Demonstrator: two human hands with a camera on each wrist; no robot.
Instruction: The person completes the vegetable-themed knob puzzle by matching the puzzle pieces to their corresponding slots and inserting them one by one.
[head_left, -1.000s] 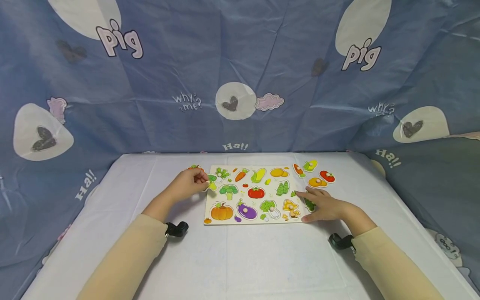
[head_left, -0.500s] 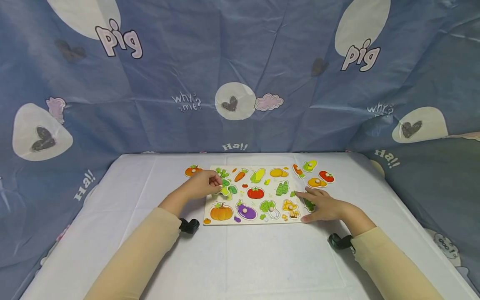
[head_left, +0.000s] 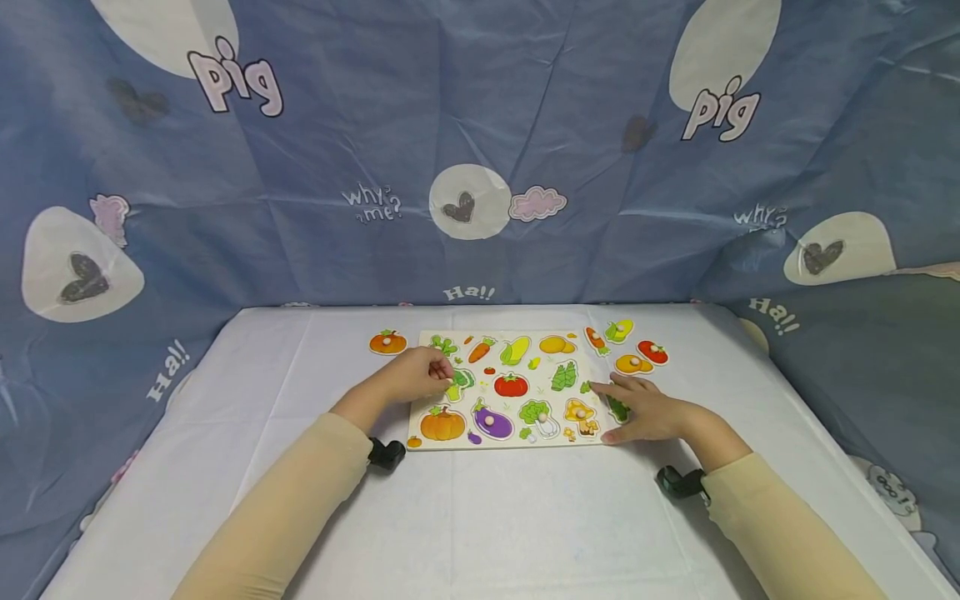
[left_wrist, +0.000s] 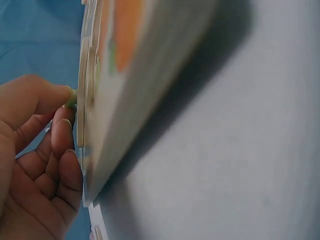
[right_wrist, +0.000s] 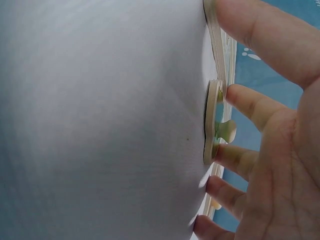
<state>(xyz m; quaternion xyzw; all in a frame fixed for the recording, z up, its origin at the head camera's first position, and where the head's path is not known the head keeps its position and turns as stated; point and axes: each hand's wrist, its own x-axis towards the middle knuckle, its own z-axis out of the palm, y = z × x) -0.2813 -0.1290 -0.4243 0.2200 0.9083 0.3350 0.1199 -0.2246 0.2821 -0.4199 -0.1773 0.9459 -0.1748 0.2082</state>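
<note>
My left hand pinches the small knob of a broccoli puzzle piece over the printed broccoli on the vegetable puzzle board. In the left wrist view, thumb and fingertips meet on a green knob. My right hand rests with spread fingers at the board's right edge, thumb at the front corner. Beneath it, partly hidden, lies a dark green puzzle piece; its knob shows between the fingers in the right wrist view. Eggplant, cabbage and mushroom pieces sit in the board.
A pumpkin piece lies left of the board. To the right lie a carrot piece, a corn piece, a tomato piece and a potato piece. White cloth covers the table; a blue curtain stands behind.
My left hand has carried the broccoli piece rightward from the board's left edge onto the printed broccoli, uncovering the pumpkin piece. The right hand has stayed in place.
</note>
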